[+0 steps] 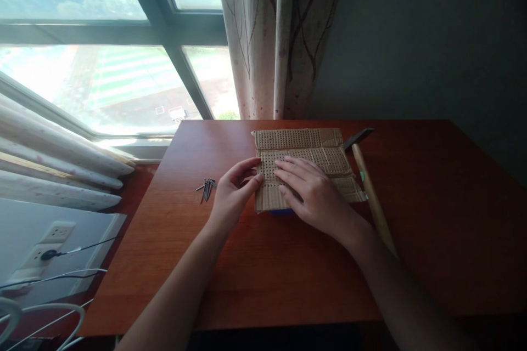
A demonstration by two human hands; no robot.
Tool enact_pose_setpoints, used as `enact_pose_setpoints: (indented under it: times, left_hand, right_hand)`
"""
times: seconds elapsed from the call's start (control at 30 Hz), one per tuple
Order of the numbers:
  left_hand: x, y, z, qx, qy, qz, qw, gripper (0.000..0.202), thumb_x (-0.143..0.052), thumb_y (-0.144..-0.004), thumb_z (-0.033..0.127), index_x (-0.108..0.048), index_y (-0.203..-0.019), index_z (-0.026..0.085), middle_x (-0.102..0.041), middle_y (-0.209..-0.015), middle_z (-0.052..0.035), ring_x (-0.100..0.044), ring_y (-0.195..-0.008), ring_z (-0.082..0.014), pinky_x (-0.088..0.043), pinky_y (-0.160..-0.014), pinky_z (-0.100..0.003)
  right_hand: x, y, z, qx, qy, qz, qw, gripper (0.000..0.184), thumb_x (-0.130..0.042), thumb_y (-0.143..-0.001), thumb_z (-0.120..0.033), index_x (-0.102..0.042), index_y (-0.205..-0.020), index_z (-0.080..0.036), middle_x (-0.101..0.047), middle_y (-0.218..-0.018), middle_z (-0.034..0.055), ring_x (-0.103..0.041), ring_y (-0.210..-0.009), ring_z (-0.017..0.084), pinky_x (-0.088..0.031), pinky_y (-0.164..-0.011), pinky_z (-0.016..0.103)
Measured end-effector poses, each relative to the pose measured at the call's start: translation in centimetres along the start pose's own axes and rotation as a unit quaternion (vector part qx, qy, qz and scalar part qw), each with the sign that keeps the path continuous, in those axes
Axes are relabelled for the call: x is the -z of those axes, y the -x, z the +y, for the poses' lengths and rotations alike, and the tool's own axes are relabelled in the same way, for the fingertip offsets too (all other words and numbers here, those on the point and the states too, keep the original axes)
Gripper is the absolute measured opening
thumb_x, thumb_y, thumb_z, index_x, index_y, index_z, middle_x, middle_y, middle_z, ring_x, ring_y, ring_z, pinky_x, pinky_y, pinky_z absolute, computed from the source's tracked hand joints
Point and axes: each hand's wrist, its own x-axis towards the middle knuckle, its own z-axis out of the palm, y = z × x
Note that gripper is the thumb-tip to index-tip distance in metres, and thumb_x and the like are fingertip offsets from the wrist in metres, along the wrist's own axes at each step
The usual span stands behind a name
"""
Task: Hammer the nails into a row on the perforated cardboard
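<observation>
wooden table (288, 274), cardboard (307, 148), nails (207, 187), hammer (370, 192)

Daylight pouring in through large window (102, 82), dark frame crossing panes. Branch-patterned curtain (284, 33) hanging behind tabletop's far edge. Grey wall (432, 38) sitting in shadow, right side. Reddish wooden table (453, 203) catching light along left edge. Pale folded fabric (53, 159) lying under sill. White socket panel (60, 232), cables (61, 277) trailing beyond near-left corner.
</observation>
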Motion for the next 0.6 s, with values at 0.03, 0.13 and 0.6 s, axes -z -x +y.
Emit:
enact_pose_setpoints:
  times: [0.03, 0.13, 0.6]
  left_hand:
    - [0.0, 0.0, 0.0, 0.003, 0.001, -0.002, 1.0, 0.044, -0.084, -0.074, 0.03, -0.074, -0.115, 0.018, -0.073, -0.101, -0.0057, -0.064, -0.091, -0.0159, -0.053, -0.086, -0.028]
    - [0.0, 0.0, 0.0, 0.01, 0.004, -0.003, 1.0, 0.045, -0.085, -0.073, 0.031, -0.074, -0.115, 0.018, -0.073, -0.101, -0.006, -0.064, -0.09, -0.0156, -0.053, -0.085, -0.027]
    - [0.1, 0.1, -0.2, -0.007, -0.01, -0.008, 1.0, 0.038, -0.08, -0.079, 0.031, -0.073, -0.115, 0.02, -0.073, -0.108, -0.006, -0.064, -0.103, -0.0185, -0.051, -0.09, -0.027]
  right_hand:
    - [0.0, 0.0, 0.0, -0.001, -0.001, -0.001, 1.0, 0.035, -0.049, -0.1, -0.021, -0.069, -0.128, -0.014, -0.064, -0.141, 0.0093, -0.054, -0.135, 0.026, -0.04, -0.118, 0.049]
    - [0.1, 0.0, 0.1, 0.0, -0.001, 0.002, 1.0, 0.034, -0.05, -0.099, -0.021, -0.069, -0.127, -0.013, -0.064, -0.141, 0.0096, -0.055, -0.135, 0.026, -0.041, -0.118, 0.048]
    - [2.4, 1.2, 3.6, -0.127, 0.068, 0.099, 0.985, 0.035, -0.05, -0.099, -0.029, -0.07, -0.125, -0.016, -0.067, -0.135, 0.0121, -0.063, -0.125, 0.029, -0.049, -0.109, 0.05]
